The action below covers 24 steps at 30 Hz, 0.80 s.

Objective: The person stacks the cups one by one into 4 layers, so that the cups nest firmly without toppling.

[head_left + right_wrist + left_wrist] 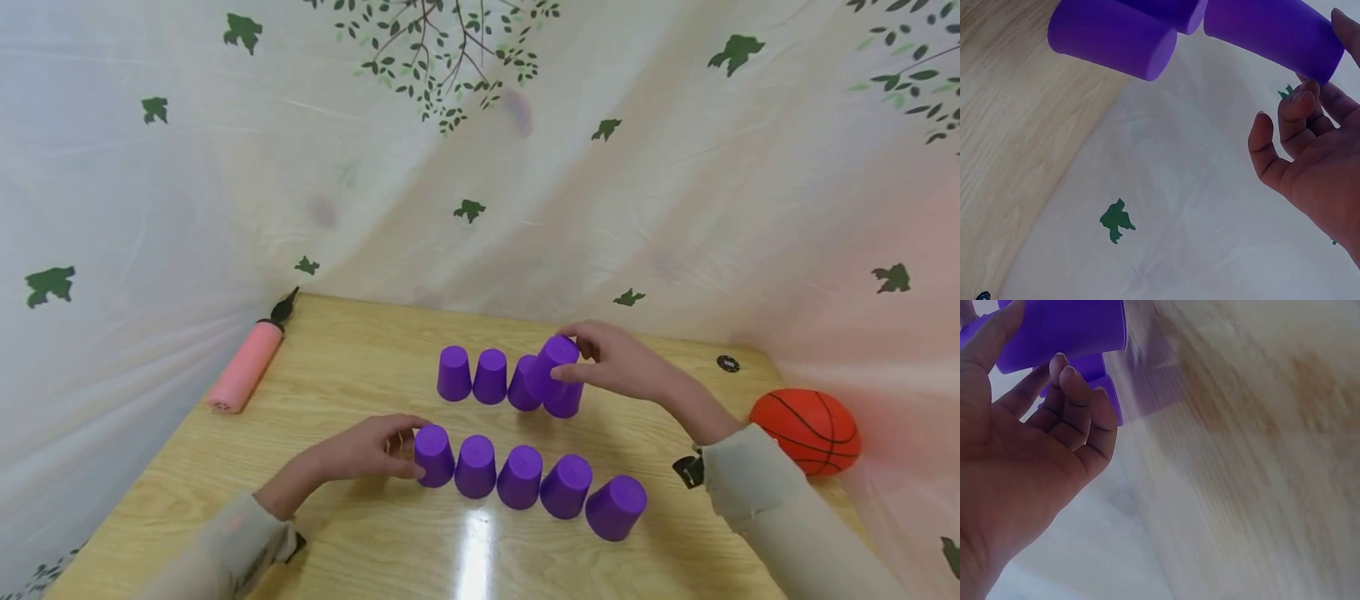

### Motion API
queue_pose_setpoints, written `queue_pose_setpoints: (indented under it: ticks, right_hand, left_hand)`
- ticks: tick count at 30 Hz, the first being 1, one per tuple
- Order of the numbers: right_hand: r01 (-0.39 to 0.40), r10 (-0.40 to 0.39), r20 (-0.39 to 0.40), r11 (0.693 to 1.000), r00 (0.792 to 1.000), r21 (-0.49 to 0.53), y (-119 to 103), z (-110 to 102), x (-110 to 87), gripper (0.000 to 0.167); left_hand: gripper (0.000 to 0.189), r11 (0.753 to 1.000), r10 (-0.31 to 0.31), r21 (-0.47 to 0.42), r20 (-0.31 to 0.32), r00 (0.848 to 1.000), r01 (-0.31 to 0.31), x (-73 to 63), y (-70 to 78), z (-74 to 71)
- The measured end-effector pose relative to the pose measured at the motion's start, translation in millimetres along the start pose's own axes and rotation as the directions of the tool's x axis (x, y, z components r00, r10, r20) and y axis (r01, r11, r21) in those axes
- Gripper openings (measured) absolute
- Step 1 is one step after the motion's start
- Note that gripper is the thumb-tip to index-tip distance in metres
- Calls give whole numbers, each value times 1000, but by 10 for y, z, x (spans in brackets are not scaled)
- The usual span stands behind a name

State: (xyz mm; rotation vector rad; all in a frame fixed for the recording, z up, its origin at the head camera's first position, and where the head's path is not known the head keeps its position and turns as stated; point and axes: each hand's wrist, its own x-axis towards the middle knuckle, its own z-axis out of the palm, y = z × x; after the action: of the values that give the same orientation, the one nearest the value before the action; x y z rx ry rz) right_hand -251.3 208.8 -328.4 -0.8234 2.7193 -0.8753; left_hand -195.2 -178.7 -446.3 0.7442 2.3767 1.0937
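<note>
Purple plastic cups stand upside down in two rows on the wooden table. At the left end of the near row, my left hand holds the end cup between thumb and fingers; that cup also shows in the left wrist view, upright on its rim. My right hand pinches an upside-down cup near its base, raised and tilted above the right end of the far row. Below it, the far row's last cup is partly covered. In the right wrist view the raised cup hangs apart from two others.
Other near-row cups stretch rightward, and more far-row cups stand behind. A pink hand pump lies at the left edge. On the right are a red ball and a black chip. A leaf-patterned curtain surrounds the table.
</note>
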Motion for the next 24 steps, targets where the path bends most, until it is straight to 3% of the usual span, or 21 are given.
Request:
queue_pose_setpoints:
  ticks: [5, 24]
  right_hand:
    - [-8, 8, -6, 1000, 1000, -19, -19, -36, 15, 51]
    - [-59, 58, -14, 996, 998, -69, 52, -167, 123, 56]
  left_hand:
    - [56, 998, 59, 8, -28, 998, -59, -6, -3, 39]
    - [52, 997, 79, 31, -71, 994, -77, 31, -19, 88]
